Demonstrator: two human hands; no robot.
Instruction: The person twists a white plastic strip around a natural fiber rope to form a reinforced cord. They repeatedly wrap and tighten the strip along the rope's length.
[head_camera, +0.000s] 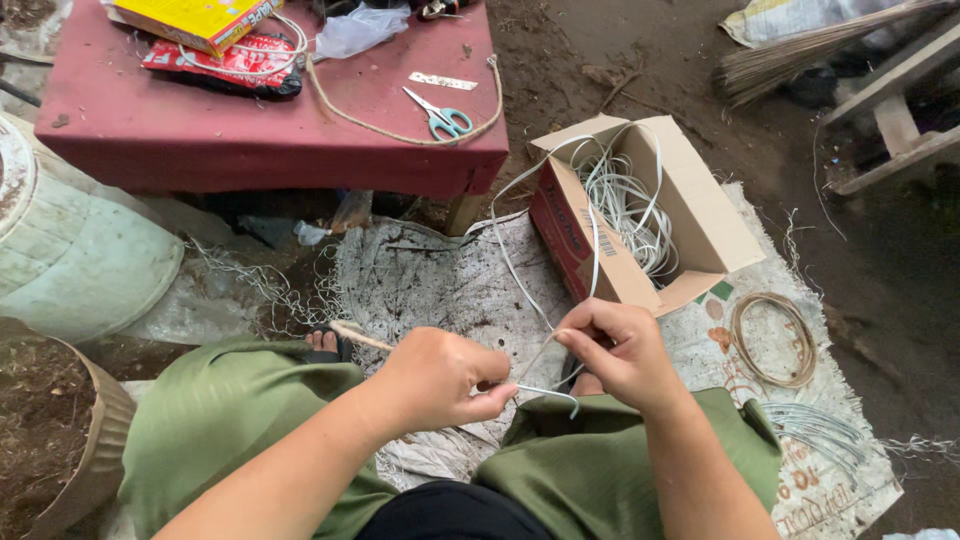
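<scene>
Fingers of the right hand pinch a white plastic strip that runs up into an open cardboard box on a woven sack spread over the dirt floor. The left hand is closed around a thin stick, apparently touching the same strip's loop. Behind, a red counter carries scissors and a cord.
</scene>
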